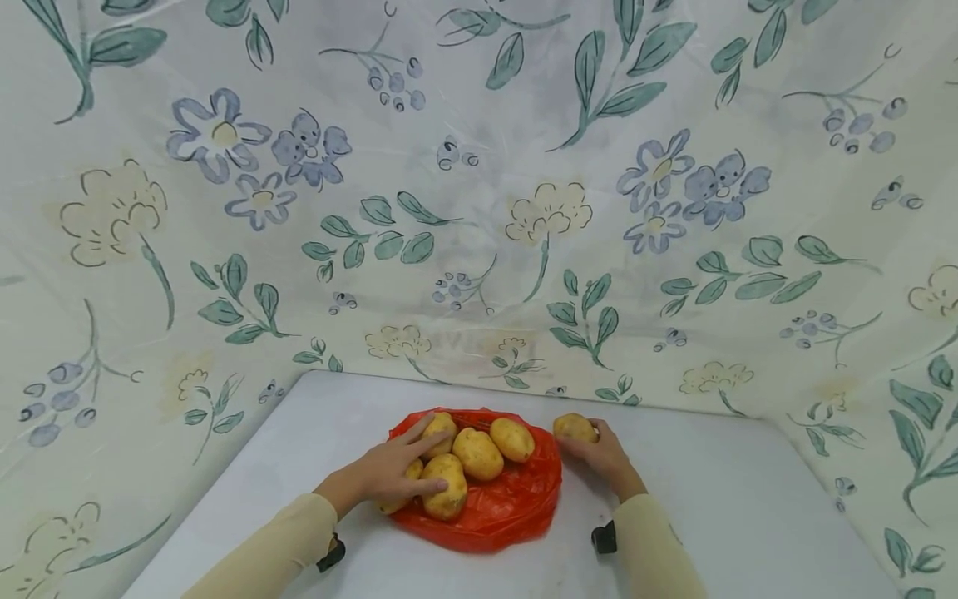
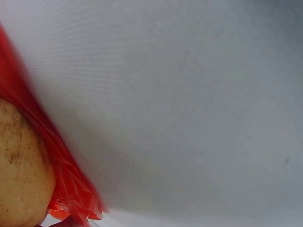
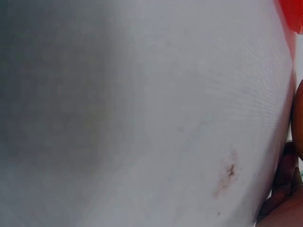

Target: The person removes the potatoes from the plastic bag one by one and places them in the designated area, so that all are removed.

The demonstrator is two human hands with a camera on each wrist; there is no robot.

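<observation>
A red plastic bag (image 1: pixel 516 499) lies spread on the table with several yellow potatoes (image 1: pixel 479 454) on it. My left hand (image 1: pixel 382 472) rests over the potatoes at the bag's left side, fingers spread across them. In the left wrist view one potato (image 2: pixel 23 170) shows against the red plastic (image 2: pixel 71 189). Just beyond the bag's right edge, my right hand (image 1: pixel 604 459) grips a single potato (image 1: pixel 575 427) at the table surface. Only a sliver of that potato (image 3: pixel 298 123) and part of the fingers (image 3: pixel 284 175) appear in the right wrist view.
The white table (image 1: pixel 748 499) extends to both sides of the bag. A hanging flower-patterned sheet (image 1: pixel 479 249) rises behind the table and along its sides. A small reddish-brown smudge (image 3: pixel 230 170) marks the white surface in the right wrist view.
</observation>
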